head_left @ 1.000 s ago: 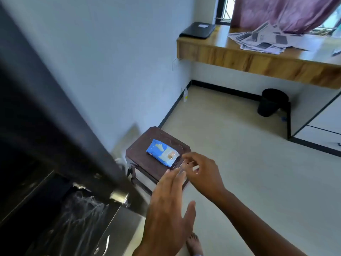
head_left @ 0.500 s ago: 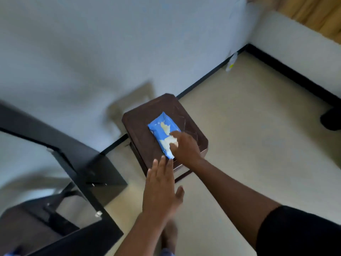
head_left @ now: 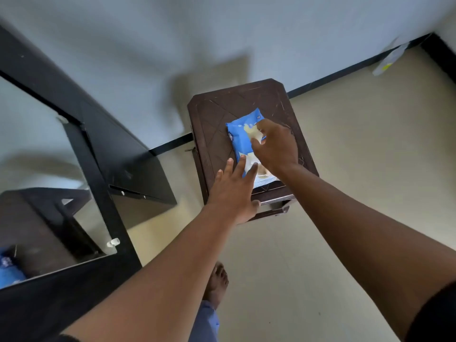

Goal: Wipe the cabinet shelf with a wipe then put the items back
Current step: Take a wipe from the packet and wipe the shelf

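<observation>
A blue wipe pack lies flat on a dark brown stool by the wall. My right hand reaches over the pack, its fingers curled and pinching at the pale flap on top. My left hand lies with straight fingers on the pack's near end, palm over the stool's front edge. To the left stands the black cabinet, whose shelf is mostly hidden behind a glass door.
A blue item shows at the lower left behind the glass. A small white bottle stands against the wall's black skirting at the far right. My bare foot is on the beige floor below the stool.
The view has tilted down and closed in on the stool. My left hand has moved forward onto the pack's near end. My right hand stays on the pack, now pinching at its flap.
</observation>
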Demonstrator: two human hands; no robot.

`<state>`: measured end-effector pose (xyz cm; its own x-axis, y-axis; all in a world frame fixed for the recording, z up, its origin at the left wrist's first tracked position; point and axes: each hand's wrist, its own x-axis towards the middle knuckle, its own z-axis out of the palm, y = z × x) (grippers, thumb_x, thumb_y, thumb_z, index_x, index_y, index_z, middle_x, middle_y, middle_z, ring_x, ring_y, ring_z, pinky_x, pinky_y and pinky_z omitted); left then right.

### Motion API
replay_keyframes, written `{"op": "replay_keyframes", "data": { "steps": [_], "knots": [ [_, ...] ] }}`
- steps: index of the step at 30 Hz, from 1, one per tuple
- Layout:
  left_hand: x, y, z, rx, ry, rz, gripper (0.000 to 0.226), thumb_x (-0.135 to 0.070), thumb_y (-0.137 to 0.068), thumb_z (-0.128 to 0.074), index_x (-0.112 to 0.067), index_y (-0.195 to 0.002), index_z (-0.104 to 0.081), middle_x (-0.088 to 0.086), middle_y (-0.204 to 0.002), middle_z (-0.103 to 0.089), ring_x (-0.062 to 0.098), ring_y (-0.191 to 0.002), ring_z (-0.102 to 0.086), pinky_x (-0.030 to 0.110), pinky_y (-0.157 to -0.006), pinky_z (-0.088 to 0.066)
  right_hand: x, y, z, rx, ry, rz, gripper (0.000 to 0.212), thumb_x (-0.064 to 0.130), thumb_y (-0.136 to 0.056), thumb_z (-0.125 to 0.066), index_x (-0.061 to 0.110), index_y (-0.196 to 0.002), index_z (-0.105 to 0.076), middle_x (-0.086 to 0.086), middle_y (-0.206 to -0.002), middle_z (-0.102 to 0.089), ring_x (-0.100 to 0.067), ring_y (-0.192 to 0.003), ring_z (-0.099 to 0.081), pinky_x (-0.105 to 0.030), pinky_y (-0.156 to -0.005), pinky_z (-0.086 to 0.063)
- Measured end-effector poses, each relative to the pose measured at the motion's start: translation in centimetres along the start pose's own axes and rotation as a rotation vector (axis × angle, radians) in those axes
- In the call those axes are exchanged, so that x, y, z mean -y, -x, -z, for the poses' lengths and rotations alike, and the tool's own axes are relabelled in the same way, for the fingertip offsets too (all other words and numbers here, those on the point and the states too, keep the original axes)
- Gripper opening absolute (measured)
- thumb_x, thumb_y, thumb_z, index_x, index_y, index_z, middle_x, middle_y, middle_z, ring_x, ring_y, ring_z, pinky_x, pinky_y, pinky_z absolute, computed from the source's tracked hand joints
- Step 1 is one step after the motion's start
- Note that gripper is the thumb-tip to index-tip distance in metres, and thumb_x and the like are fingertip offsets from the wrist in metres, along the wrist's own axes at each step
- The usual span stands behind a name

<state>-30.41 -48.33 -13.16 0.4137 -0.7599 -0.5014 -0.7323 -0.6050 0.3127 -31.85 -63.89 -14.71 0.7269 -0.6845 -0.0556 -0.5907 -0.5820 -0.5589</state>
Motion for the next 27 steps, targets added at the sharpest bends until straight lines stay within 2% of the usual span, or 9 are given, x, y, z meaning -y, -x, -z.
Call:
{"op": "replay_keyframes", "data": {
  "steps": [6,11,14,17,19,21,23,25,27],
  "knots": [
    [-0.5,-0.3,-0.9,0.022,0.01,0.017,0.091,-0.042,-0.095,-0.062,-0.029,-0.164,-0.005,0.005,-0.173,0.014,0.036,-0.159,0.009,0.052,-0.129,-0.01,0.3,-1.0,1.8,-0.09,-0.085,-0.032,0.006,0.028,-0.088,-0.068,0.023,-0.092,-0.069,0.012,-0.077,-0.065,-0.014,-0.073,-0.065,-0.026,-0.064,-0.044],
    [-1.4,0.2,0.6,0.018,0.08,0.043,0.083,-0.036,-0.098,-0.058,-0.024,-0.164,-0.009,0.006,-0.173,0.011,0.035,-0.16,0.009,0.05,-0.128,-0.011,1.8,-0.2,4.9,-0.138,-0.314,-0.044,0.009,0.02,-0.089,-0.07,0.021,-0.09,-0.079,0.012,-0.076,-0.071,-0.008,-0.071,-0.068,-0.031,-0.072,-0.057],
    [-2.7,1.2,2.5,-0.13,0.385,0.092,0.071,-0.022,-0.101,-0.052,-0.021,-0.163,-0.018,0.003,-0.174,-0.003,0.029,-0.161,0.0,0.045,-0.129,-0.013,2.7,1.4,7.8,-0.105,-0.505,-0.096,0.012,0.014,-0.086,-0.074,0.019,-0.093,-0.08,0.012,-0.082,-0.075,-0.005,-0.076,-0.072,-0.034,-0.08,-0.061],
    [-4.5,3.3,6.0,-0.359,0.865,0.239,0.053,-0.018,-0.104,-0.044,-0.021,-0.157,-0.039,0.0,-0.164,-0.037,0.019,-0.153,-0.032,0.041,-0.125,-0.027,3.6,3.6,11.4,-0.067,-0.681,-0.19,0.02,0.008,-0.082,-0.078,0.015,-0.1,-0.077,0.004,-0.082,-0.075,-0.014,-0.079,-0.074,-0.043,-0.081,-0.063],
    [-6.0,5.5,8.8,-0.461,1.033,0.263,0.043,-0.026,-0.103,-0.046,-0.022,-0.146,-0.054,-0.003,-0.149,-0.055,0.014,-0.139,-0.049,0.034,-0.115,-0.039,4.6,5.7,14.3,-0.044,-0.821,-0.236,0.022,0.007,-0.084,-0.079,0.012,-0.104,-0.074,-0.003,-0.086,-0.077,-0.022,-0.085,-0.076,-0.044,-0.083,-0.063],
    [-7.5,8.0,11.8,-0.458,1.248,0.206,0.04,-0.039,-0.096,-0.049,-0.022,-0.128,-0.067,-0.006,-0.13,-0.067,0.01,-0.121,-0.06,0.028,-0.103,-0.047,6.1,8.3,17.3,-0.018,-0.969,-0.262,0.017,0.005,-0.087,-0.076,0.007,-0.104,-0.073,-0.011,-0.091,-0.078,-0.03,-0.089,-0.076,-0.042,-0.082,-0.062],
    [-9.1,11.0,14.5,-0.385,1.442,0.137,0.03,-0.038,-0.096,-0.052,-0.021,-0.109,-0.073,-0.003,-0.11,-0.073,0.01,-0.103,-0.067,0.037,-0.097,-0.053,7.8,11.2,20.3,0.002,-1.129,-0.258,0.017,0.003,-0.09,-0.071,0.001,-0.107,-0.072,-0.015,-0.094,-0.077,-0.031,-0.089,-0.073,-0.04,-0.082,-0.061],
    [-10.4,14.0,16.8,-0.307,1.519,0.081,0.025,-0.026,-0.103,-0.053,-0.014,-0.107,-0.075,0.01,-0.108,-0.075,0.02,-0.1,-0.072,0.046,-0.094,-0.058,9.6,13.9,22.9,0.016,-1.237,-0.226,0.018,0.002,-0.092,-0.067,-0.002,-0.109,-0.071,-0.02,-0.097,-0.075,-0.032,-0.087,-0.072,-0.042,-0.083,-0.06],
    [-11.4,16.9,18.3,-0.26,1.525,0.035,0.023,-0.02,-0.103,-0.057,-0.007,-0.111,-0.075,0.016,-0.108,-0.075,0.028,-0.102,-0.074,0.046,-0.09,-0.061,11.3,16.6,24.9,-0.001,-1.277,-0.204,0.02,0.003,-0.094,-0.065,-0.004,-0.112,-0.068,-0.022,-0.101,-0.073,-0.033,-0.088,-0.07,-0.043,-0.082,-0.059]
  ]
}}
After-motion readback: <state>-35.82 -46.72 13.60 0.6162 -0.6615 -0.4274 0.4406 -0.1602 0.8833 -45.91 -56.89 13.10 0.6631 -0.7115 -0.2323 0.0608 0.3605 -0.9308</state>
